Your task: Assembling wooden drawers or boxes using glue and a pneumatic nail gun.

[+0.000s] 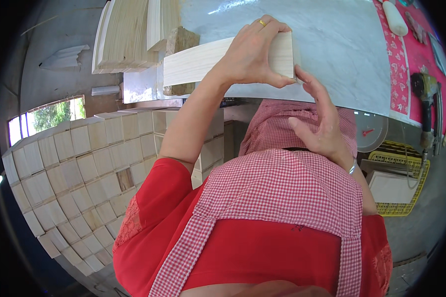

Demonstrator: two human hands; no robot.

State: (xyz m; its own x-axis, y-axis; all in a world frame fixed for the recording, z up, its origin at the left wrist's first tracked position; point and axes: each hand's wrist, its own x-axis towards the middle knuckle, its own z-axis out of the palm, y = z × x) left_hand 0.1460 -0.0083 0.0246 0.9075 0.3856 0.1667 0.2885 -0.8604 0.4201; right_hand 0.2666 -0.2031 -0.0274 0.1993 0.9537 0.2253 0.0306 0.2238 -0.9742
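Note:
A long, pale, box-like wooden piece point(195, 62) lies crosswise on the grey-white tabletop point(347, 59). Its left end rests by a rough brown block point(182, 39). My left hand point(252, 54), with a gold ring on it, is clamped over the piece near its right end, thumb on the near edge and fingers toward the far edge. My right hand point(324, 121) is at that same end with thumb and fingers spread. Its index fingertip is at the near corner of the end, seemingly touching it, and nothing is in the palm.
Stacked thin boards point(126, 37) stand at the table's far left. A large pile of wooden boxes point(79, 168) fills the left side. To the right are a pink cloth point(399, 74), a white bottle point(394, 19), an air nail gun point(424, 89) and a yellow basket point(423, 168).

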